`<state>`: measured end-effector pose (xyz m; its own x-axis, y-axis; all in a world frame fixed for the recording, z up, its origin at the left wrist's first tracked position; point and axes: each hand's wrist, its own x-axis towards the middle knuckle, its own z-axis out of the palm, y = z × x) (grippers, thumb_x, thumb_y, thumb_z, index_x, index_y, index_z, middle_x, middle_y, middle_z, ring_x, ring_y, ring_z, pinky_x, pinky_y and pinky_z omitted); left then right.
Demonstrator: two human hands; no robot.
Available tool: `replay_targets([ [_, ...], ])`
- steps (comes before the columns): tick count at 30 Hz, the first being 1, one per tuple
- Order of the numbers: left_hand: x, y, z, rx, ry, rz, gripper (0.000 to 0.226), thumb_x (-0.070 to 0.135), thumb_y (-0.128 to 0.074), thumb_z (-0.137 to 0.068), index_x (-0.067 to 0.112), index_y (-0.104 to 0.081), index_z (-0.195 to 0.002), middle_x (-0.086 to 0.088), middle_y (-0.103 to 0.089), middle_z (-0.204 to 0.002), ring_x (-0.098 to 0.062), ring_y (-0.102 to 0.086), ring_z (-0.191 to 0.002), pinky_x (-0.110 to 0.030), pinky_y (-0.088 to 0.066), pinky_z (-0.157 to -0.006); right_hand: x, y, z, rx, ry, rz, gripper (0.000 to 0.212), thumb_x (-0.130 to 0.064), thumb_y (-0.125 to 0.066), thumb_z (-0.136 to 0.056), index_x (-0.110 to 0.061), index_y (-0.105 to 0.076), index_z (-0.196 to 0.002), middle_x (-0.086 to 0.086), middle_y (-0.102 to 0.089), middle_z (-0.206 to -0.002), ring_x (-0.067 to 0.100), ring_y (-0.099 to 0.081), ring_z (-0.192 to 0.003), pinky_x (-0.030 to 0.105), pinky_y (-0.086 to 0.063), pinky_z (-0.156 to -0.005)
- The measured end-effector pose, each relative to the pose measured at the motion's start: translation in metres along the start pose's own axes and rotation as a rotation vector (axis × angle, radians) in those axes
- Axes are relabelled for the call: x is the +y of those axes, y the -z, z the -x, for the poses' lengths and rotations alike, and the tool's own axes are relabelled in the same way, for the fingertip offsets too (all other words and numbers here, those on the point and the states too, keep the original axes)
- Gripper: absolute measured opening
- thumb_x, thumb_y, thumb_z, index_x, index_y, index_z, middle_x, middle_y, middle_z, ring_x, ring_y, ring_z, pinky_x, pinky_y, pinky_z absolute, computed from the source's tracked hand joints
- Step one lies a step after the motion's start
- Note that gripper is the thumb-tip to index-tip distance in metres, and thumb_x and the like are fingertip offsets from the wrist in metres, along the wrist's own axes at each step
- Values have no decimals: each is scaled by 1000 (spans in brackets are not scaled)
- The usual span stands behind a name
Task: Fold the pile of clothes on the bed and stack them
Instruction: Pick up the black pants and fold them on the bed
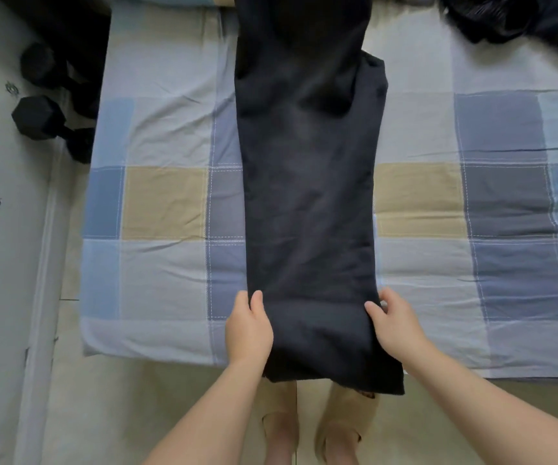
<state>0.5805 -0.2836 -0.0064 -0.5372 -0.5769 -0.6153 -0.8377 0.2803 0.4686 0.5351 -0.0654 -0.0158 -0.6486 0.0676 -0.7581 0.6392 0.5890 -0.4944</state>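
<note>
Head view: fingers of your left hand (249,327) and right hand (395,322) pinch the dark garment (307,196) hanging off the bed (163,203), so lift unevenly and its folds could slide apart.

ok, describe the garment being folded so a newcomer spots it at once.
Find the bed with the blue-and-tan checked sheet. Down its middle lies a dark garment, near end held by the left hand and right hand. Unlike the crumpled dark pile at the far right corner, it is one smooth narrow strip.
</note>
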Motion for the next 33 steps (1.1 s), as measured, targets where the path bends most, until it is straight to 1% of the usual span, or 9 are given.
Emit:
replay_targets([
  [5,-23,14,-5,-335,60,184,19,42,-65,-94,25,-63,-103,9,-73,-102,-11,-68,-97,-36,-55,-87,0,3,9,-58,-106,-212,12,-23,-64,-97,-12,-62,-99,3,-70,-98,17,-66,-87,29,-46,-65],
  [9,-49,23,7,-698,113,100,44,28,-85,-73,26,-67,-113,15,-76,-104,-4,-71,-100,-29,-57,-91,18,15,31,-318,-154,-262,21,-13,-73,-89,-17,-68,-109,-3,-78,-97,11,-74,-87,21,-56,-69],
  [12,-72,27,19,-819,93,-25,33,9,-78,-79,22,-70,-109,14,-77,-102,-6,-71,-100,-26,-56,-91,46,16,43,-462,-211,-54,22,-9,-71,-90,-15,-71,-111,-3,-78,-101,17,-74,-96,40,-57,-93],
  [18,-103,30,31,-731,89,-50,16,12,-69,-90,26,-73,-98,16,-77,-95,-3,-71,-96,-21,-55,-87,70,2,65,-269,-180,10,19,-21,-62,-95,-28,-70,-111,-11,-76,-102,12,-71,-96,40,-56,-92],
  [21,-121,24,32,-561,79,-210,4,21,-66,-93,17,-67,-93,3,-74,-87,-15,-67,-85,-34,-52,-84,84,-7,74,-294,-213,49,19,-17,-61,-94,-27,-66,-110,-10,-73,-105,13,-69,-100,32,-55,-89],
  [23,-125,22,36,-401,56,-336,10,27,-65,-95,18,-61,-91,5,-66,-86,-19,-62,-88,-32,-47,-77,93,-13,75,-223,-200,134,15,-18,-60,-94,-25,-63,-107,-9,-70,-106,16,-66,-102,31,-52,-87],
  [27,-119,12,48,-204,28,-117,37,32,-75,-86,16,-56,-113,10,-57,-110,-12,-53,-104,-29,-41,-85,95,-16,70,122,-116,182,28,-29,-64,-93,-20,-54,-118,-2,-65,-104,20,-58,-100,32,-40,-79],
  [30,-117,-3,54,-287,118,92,62,31,-81,-83,16,-47,-133,10,-46,-121,-8,-42,-111,-27,-36,-91,93,-20,64,134,-94,158,46,-34,-69,-90,-18,-49,-128,0,-62,-107,21,-57,-103,32,-39,-81],
  [33,-123,-12,56,-329,120,180,48,23,-80,-85,21,-51,-123,11,-53,-116,-11,-49,-109,-28,-38,-90,95,-24,62,74,-149,61,46,-34,-73,-87,-19,-45,-119,-5,-56,-99,20,-57,-100,33,-42,-81],
])
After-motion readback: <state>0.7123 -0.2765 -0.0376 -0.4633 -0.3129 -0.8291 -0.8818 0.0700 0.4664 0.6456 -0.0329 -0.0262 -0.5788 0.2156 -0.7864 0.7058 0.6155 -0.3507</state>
